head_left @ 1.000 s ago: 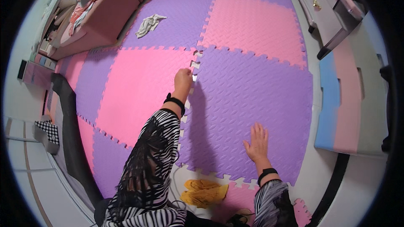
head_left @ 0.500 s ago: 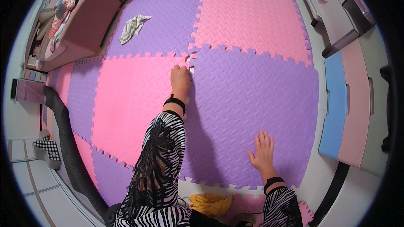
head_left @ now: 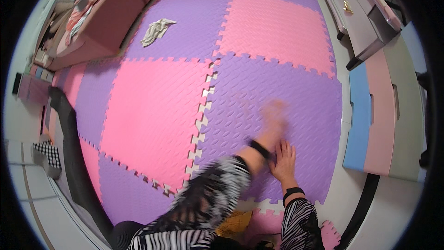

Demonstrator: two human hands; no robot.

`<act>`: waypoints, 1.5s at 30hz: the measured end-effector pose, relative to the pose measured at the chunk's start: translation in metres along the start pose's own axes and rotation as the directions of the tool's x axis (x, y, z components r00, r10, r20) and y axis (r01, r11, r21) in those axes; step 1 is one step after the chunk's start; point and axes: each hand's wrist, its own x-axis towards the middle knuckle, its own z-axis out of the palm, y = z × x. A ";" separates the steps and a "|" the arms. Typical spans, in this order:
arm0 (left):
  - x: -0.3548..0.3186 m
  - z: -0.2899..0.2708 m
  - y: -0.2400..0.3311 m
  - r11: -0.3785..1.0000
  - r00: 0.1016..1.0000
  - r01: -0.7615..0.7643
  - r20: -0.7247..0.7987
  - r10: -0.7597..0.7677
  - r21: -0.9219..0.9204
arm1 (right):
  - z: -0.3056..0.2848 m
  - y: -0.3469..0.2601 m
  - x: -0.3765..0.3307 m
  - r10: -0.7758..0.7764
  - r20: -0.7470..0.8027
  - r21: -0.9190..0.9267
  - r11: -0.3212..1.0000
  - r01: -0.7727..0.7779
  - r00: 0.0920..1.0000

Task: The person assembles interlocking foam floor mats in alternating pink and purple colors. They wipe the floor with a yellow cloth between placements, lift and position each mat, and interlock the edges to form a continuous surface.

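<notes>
1. My right hand [head_left: 283,161] lies flat, fingers spread and holding nothing, on the big purple foam tile [head_left: 277,106], near that tile's near edge.
2. My left hand [head_left: 274,119] is over the same purple tile, just beyond the right one. It is motion-blurred, so I cannot tell whether it's open or closed, or touching the tile. My left forearm crosses over just beside the right hand.
3. The purple tile sits on the right side of the foam mat floor [head_left: 273,23]. Its left toothed edge runs along the big pink tile [head_left: 157,111].
4. The seam [head_left: 203,111] between them is not fully seated: pale gaps show along the teeth from the far end to the near end.
5. A crumpled pale cloth [head_left: 156,30] lies on the far-left purple tile, well apart from both hands.
6. A grey cabinet [head_left: 351,14] stands off the mat's far-right corner. Blue and pink boards [head_left: 370,120] lie along the mat's right edge.
7. Something yellow [head_left: 236,222] is at the mat's near edge, beside my right sleeve.
</notes>
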 end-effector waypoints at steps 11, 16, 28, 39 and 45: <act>-0.099 -0.061 0.026 0.903 0.879 -0.373 0.393 0.270 0.215 | 0.019 -0.004 -0.018 0.046 0.001 -0.171 0.984 -0.045 0.999; -0.114 -0.207 -0.021 0.631 0.853 0.318 0.078 -0.516 0.708 | 0.011 -0.007 -0.019 0.039 -0.021 -0.014 0.999 -0.040 0.999; -0.069 -0.248 -0.045 0.621 0.733 0.626 -0.087 -0.674 0.471 | 0.009 -0.008 -0.027 0.042 -0.096 0.034 0.999 -0.039 0.994; -0.106 -0.258 -0.061 0.710 0.778 0.593 -0.043 -0.627 0.379 | 0.019 -0.022 -0.033 0.006 -0.054 0.021 1.000 -0.004 0.999; -0.099 -0.255 -0.067 0.711 0.830 0.496 -0.033 -0.556 0.498 | 0.015 -0.032 -0.031 0.049 -0.050 0.005 0.999 -0.049 0.998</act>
